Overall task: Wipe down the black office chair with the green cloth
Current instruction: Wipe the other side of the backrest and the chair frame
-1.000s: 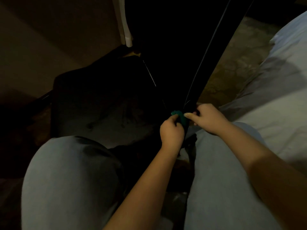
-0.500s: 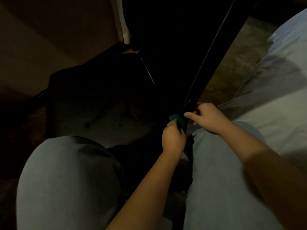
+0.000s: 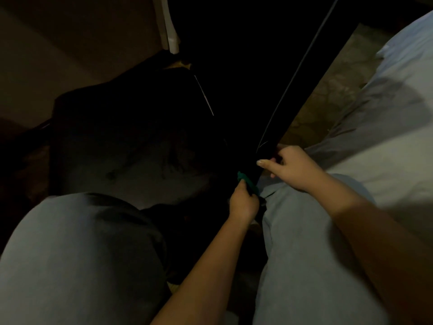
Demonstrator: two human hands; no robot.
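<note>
The black office chair (image 3: 246,78) fills the dim middle of the view, its backrest edge running down to my hands and its seat (image 3: 131,165) spreading to the left. My left hand (image 3: 243,202) grips the green cloth (image 3: 246,180) and holds it against the lower edge of the backrest. Only a small bunch of the cloth shows above my fingers. My right hand (image 3: 295,167) grips the same edge just above and to the right, thumb stretched along it.
My knees in grey trousers (image 3: 70,254) frame the bottom of the view. A bed with a pale sheet (image 3: 386,127) lies at the right. A patch of floor (image 3: 332,85) shows between chair and bed. A white post (image 3: 169,26) stands at top centre.
My left hand has slid the green cloth a little down the chair's edge. My right hand has stayed on the edge.
</note>
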